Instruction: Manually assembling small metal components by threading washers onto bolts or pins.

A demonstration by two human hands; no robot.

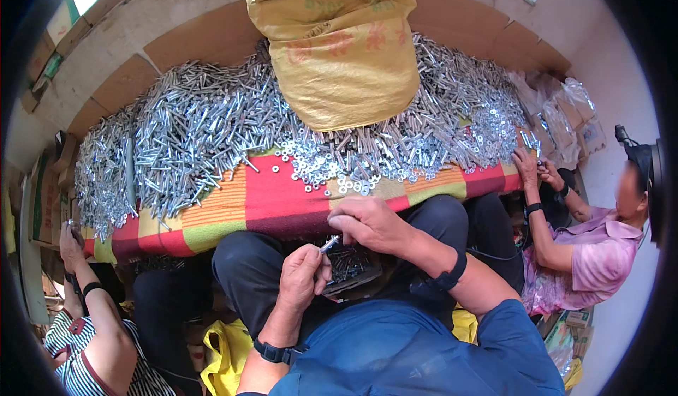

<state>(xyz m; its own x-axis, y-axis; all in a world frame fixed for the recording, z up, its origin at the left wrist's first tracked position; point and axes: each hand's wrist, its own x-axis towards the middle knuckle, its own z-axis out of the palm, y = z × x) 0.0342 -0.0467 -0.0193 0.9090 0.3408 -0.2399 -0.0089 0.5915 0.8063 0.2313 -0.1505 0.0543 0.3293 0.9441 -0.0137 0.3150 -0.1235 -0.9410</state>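
With our left hand [302, 276] pinching a bolt [329, 243] and our right hand [367, 223] closed at its tip, we could fumble it into the tray [351, 267] on our lap.

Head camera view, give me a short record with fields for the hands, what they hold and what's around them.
left hand: grips a small bolt
right hand: fingertips at the bolt's upper end
lap: tray of bolts
table: striped cloth under a bolt pile and loose washers
on pile: yellow sack
others: a person on the right, a person's arm on the left
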